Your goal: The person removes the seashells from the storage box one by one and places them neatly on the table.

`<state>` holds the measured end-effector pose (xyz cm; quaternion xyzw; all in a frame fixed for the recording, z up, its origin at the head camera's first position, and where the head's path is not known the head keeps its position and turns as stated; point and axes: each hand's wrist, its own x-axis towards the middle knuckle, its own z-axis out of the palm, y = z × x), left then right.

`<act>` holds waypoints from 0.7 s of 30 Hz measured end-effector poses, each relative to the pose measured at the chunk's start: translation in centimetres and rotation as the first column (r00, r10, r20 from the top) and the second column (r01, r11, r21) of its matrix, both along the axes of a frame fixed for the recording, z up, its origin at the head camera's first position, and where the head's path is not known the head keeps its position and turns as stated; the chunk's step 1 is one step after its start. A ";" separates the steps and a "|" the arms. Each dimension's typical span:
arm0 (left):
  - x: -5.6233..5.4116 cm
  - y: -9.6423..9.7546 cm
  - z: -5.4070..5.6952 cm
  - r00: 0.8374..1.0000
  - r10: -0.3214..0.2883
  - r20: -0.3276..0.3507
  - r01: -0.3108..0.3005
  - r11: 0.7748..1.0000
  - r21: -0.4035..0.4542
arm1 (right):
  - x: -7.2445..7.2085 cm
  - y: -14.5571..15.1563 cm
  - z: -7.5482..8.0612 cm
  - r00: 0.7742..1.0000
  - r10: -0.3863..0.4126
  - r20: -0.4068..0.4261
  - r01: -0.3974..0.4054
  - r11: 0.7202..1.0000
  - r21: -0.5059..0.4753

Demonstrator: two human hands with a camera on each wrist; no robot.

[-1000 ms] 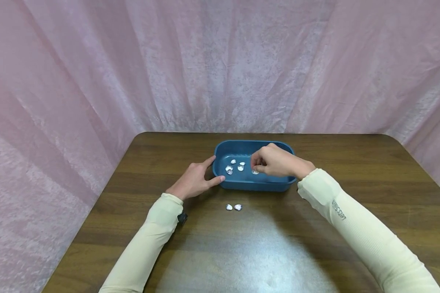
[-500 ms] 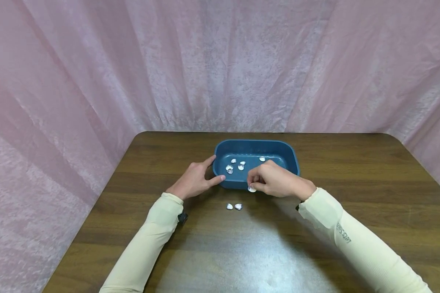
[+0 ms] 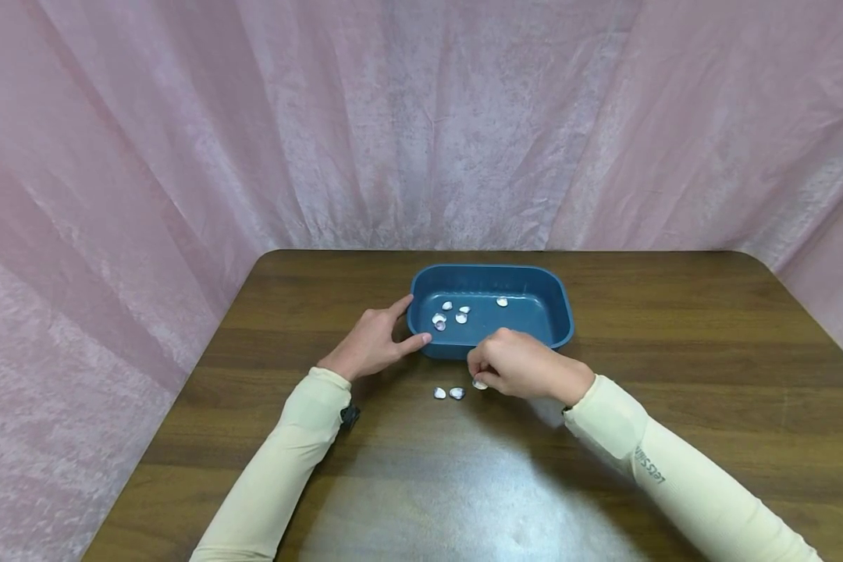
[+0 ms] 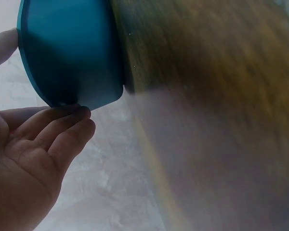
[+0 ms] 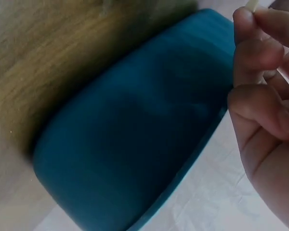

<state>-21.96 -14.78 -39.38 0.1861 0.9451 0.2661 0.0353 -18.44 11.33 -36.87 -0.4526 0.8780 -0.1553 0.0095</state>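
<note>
In the head view my right hand point(image 3: 520, 365) pinches a small white seashell point(image 3: 480, 384) between thumb and fingertips. The hand is at the table just in front of the blue basin point(image 3: 493, 351). A pale sliver of that shell point(image 5: 252, 5) shows between the fingertips in the right wrist view. Left of it, two more seashells point(image 3: 457, 393) lie side by side on the table. Several seashells point(image 3: 461, 318) sit inside the basin, mostly toward its left half. My left hand point(image 3: 371, 343) spans the basin's left end, its straight fingers and thumb touching the wall and rim.
The brown wooden table point(image 3: 674, 351) extends on both sides of the basin and toward me. A pink velvet curtain point(image 3: 421, 125) hangs behind the table's far edge.
My right hand has lifted a seashell out of the basin and brought it over the front rim, down toward the table beside the two shells. The left hand has stayed put.
</note>
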 end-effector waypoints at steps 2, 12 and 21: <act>0.0 0.0 0.0 1.000 0.001 0.000 -0.001 1.000 -0.003 | 0.2 -0.3 -0.3 1.000 0.005 -0.024 -0.004 1.000 0.026; 0.0 0.1 0.0 1.000 0.006 0.015 -0.006 1.000 -0.003 | 0.5 -0.9 -1.6 0.997 -0.027 -0.067 0.034 0.995 0.095; -0.1 0.0 0.0 0.999 0.012 0.031 -0.012 1.000 0.001 | 0.4 -1.3 -2.3 0.992 -0.046 -0.119 0.058 0.994 0.097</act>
